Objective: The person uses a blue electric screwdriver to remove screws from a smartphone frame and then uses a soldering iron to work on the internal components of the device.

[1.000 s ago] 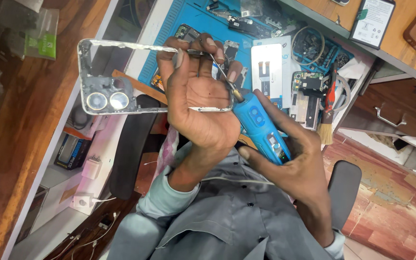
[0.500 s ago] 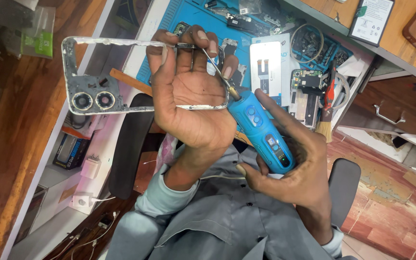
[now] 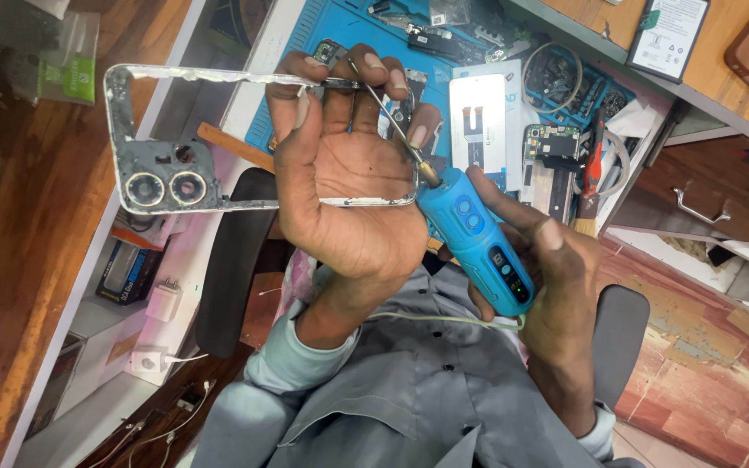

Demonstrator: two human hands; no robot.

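A person's left hand [image 3: 348,182] grips a bare silver phone frame [image 3: 171,186] at one end, palm toward the camera, fingers curled over the frame's upper edge and thumb pressed against the top rail. The frame juts out to the left of the hand, held up above the workbench, with 2 round camera rings [image 3: 166,188] at its far end. The right hand [image 3: 556,295] is closed around a blue electric screwdriver [image 3: 478,238], thumb lying along the body beside a small lit display. The screwdriver's thin metal bit [image 3: 387,113] slants up across the left hand's fingers, its tip meeting the frame's upper edge just beside the fingertips [image 3: 374,65]. A pale cable [image 3: 444,319] runs from the screwdriver's lower end across the person's grey shirt [image 3: 409,390]. Beyond the hands lies a blue work mat [image 3: 305,52] strewn with phone parts, including a white panel with a flat cable [image 3: 477,121] and a dark circuit board [image 3: 556,143]. A white charger plug [image 3: 163,302] rests on the lower shelf at left, near a small dark box [image 3: 127,270].
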